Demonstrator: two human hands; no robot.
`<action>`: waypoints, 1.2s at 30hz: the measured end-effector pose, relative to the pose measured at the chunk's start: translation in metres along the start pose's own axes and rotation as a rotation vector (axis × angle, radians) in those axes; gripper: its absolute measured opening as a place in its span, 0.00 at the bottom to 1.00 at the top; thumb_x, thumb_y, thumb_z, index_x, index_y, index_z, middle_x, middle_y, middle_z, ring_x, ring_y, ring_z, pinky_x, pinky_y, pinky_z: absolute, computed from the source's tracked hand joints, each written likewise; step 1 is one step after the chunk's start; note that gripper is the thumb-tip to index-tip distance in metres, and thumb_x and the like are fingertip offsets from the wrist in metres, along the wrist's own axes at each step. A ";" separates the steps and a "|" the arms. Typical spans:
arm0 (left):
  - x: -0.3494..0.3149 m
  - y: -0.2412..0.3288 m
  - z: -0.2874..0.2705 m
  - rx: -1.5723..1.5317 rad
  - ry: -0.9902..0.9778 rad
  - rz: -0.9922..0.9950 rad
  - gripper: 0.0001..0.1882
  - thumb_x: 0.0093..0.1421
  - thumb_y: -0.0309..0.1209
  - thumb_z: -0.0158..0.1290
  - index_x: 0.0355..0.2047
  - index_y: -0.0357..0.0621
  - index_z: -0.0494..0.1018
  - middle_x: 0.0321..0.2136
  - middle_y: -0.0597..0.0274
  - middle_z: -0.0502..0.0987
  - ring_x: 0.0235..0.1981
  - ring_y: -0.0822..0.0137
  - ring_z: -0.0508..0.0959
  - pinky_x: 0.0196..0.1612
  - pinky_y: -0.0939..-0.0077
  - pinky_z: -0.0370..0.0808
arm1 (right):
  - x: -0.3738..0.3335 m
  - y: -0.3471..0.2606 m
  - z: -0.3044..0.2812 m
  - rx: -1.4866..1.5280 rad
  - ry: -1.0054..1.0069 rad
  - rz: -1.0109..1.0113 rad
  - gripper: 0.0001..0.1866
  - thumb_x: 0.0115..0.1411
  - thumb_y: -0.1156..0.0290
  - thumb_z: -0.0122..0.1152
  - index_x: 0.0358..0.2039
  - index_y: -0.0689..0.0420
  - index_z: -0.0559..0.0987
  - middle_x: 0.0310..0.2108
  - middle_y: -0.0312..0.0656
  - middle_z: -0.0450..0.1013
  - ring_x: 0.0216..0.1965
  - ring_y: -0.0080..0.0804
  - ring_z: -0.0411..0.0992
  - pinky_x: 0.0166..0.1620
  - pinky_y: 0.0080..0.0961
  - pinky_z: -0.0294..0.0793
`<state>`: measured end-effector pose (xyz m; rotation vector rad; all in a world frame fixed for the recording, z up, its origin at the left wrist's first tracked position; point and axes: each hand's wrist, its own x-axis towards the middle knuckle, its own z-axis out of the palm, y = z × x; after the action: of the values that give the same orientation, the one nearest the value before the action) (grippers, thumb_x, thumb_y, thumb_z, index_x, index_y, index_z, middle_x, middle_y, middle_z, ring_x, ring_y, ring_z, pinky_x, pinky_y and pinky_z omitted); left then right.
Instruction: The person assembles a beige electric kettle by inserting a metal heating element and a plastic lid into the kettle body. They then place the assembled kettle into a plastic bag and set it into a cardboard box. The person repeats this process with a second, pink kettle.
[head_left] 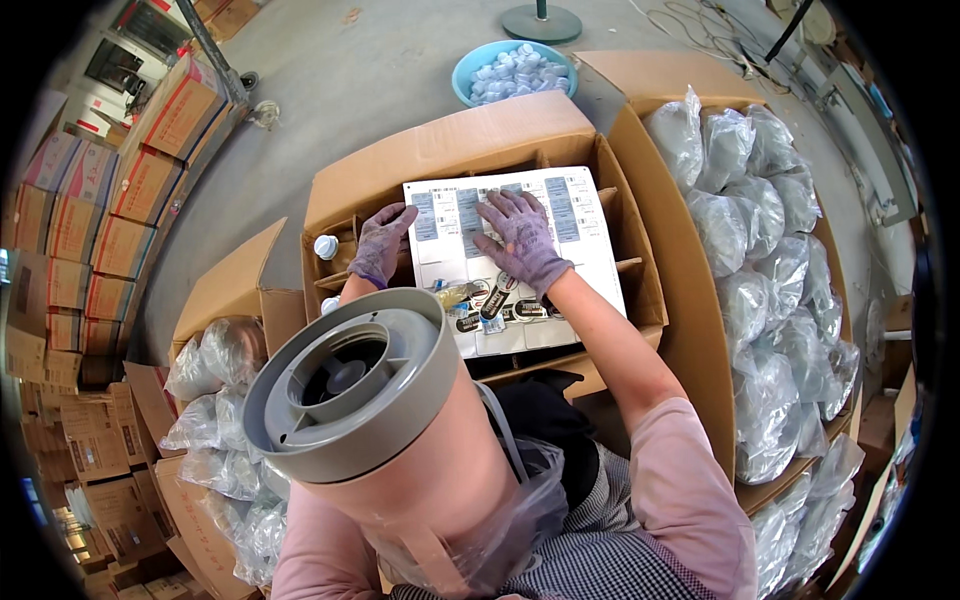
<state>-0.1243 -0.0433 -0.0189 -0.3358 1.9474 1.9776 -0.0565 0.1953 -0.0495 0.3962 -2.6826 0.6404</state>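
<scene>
A white board point(590, 280) covered with label sheets lies across a carton with dividers point(625, 225). My right hand point(525, 240), in a grey-purple glove, rests on the printed labels with fingers spread. My left hand point(381, 246), gloved alike, is at the board's left edge, its fingers closed together and their tips on that edge. Whether a loose label is between them cannot be made out. Near my right wrist, several black-and-white oval stickers point(497, 298) and a small yellowish piece point(452, 295) lie on the board. A white-capped bottle point(326, 247) stands in the carton left of my left hand.
A pink cylinder with a grey top point(350, 385) hides part of my left arm. Open cartons of plastic-wrapped items point(765, 310) stand at right and lower left. A blue basin of white caps point(515, 73) sits beyond. Stacked boxes point(130, 240) line the left.
</scene>
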 end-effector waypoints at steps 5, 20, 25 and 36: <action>0.010 -0.017 -0.007 -0.304 -0.087 0.162 0.16 0.63 0.30 0.59 0.49 0.37 0.75 0.41 0.60 0.80 0.40 0.69 0.80 0.43 0.77 0.77 | 0.038 -0.018 0.012 0.265 0.094 -0.048 0.24 0.56 0.55 0.64 0.52 0.50 0.77 0.56 0.41 0.71 0.61 0.39 0.65 0.68 0.44 0.53; -0.014 -0.014 0.044 1.010 0.322 1.023 0.21 0.52 0.33 0.67 0.46 0.47 0.77 0.45 0.54 0.78 0.47 0.53 0.76 0.52 0.63 0.72 | -0.009 0.075 -0.072 -0.047 -0.118 0.568 0.46 0.47 0.50 0.74 0.66 0.45 0.65 0.65 0.49 0.59 0.64 0.47 0.59 0.64 0.45 0.60; -0.019 -0.039 0.098 1.050 -0.026 0.849 0.28 0.49 0.42 0.68 0.50 0.49 0.76 0.53 0.55 0.74 0.58 0.53 0.69 0.61 0.55 0.63 | -0.002 0.067 -0.092 -0.028 -0.323 0.556 0.51 0.39 0.57 0.78 0.66 0.45 0.64 0.61 0.48 0.63 0.61 0.48 0.62 0.63 0.42 0.63; -0.027 -0.026 0.130 1.136 -0.053 0.822 0.29 0.49 0.42 0.67 0.51 0.51 0.75 0.54 0.56 0.73 0.60 0.52 0.67 0.63 0.53 0.58 | -0.018 0.073 -0.113 0.895 -0.239 0.692 0.36 0.47 0.86 0.69 0.58 0.57 0.73 0.43 0.38 0.77 0.42 0.24 0.74 0.49 0.20 0.74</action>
<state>-0.0802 0.0838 -0.0277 0.8972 3.0215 0.7862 -0.0349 0.3156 0.0098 -0.3086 -2.5511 2.1125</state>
